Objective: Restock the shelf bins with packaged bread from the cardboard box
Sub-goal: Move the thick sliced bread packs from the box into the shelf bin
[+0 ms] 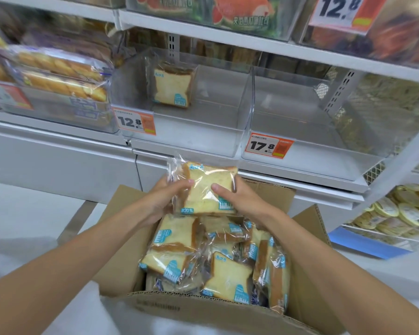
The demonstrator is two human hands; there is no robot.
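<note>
I am holding one bread packet (205, 189) between both hands, just above the open cardboard box (203, 308) and below the shelf edge. My left hand (163, 200) is gripping its left side at nine o'clock, thumb lying across the front of the wrapper; my right hand (237, 198) is gripping the right side at three o'clock, thumb pressing the clear film and fingers (235, 183) wrapping behind the edge. The packet is standing upright, its blue label at the lower right corner.

Below it, at six o'clock, the box is lying full of jumbled packets (218, 262); I am counting at least six, some flat, some on edge, and more may be hidden beneath.

At twelve o'clock, two clear shelf bins are sitting side by side. The left bin (179, 136), carrying a 12.8 price tag (136, 122), is holding one packet (173, 87) standing at its back left. The right bin (300, 131), tagged 17.8 (267, 146), is showing only bare floor.

At ten o'clock, another bin is holding long bread loaves (61, 76), blurred, so I cannot count them.
</note>
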